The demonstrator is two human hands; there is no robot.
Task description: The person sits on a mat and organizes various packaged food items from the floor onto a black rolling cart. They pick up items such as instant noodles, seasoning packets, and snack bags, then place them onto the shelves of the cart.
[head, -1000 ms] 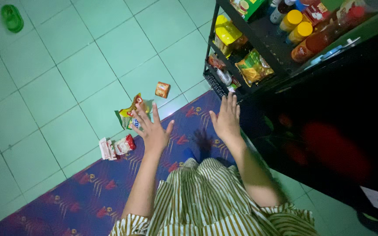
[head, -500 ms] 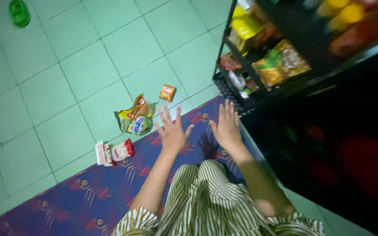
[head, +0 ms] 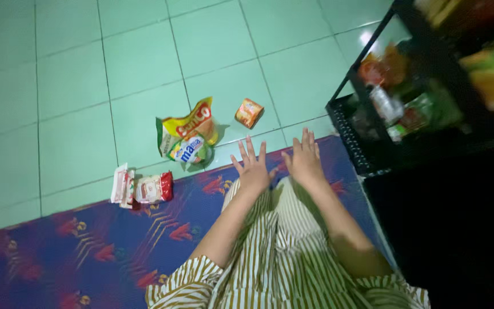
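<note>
1. We see our left hand and our right hand side by side, both flat with the fingers spread, and both hold nothing.
2. The two hands rest low over the striped dress that covers our lap, and their fingertips point toward the edge of the mat.
3. The mat is blue with red and orange patterns, and it lies on a floor of pale green tiles.
4. Nearest to the left hand is a yellow snack bag, which lies on the tiles just beyond the mat's edge.
5. A smaller packet in white, green and blue lies on the lower part of the yellow bag and touches it.
6. A small orange packet lies on the tiles just to the right of the yellow bag, apart from it.
7. More to the left, a red and white packet lies at the mat's edge, and a white packet lies against its left side.
8. On the right stands a black shelf rack close to our right hand; it carries packets and bottles, but they are too blurred to tell more.
</note>
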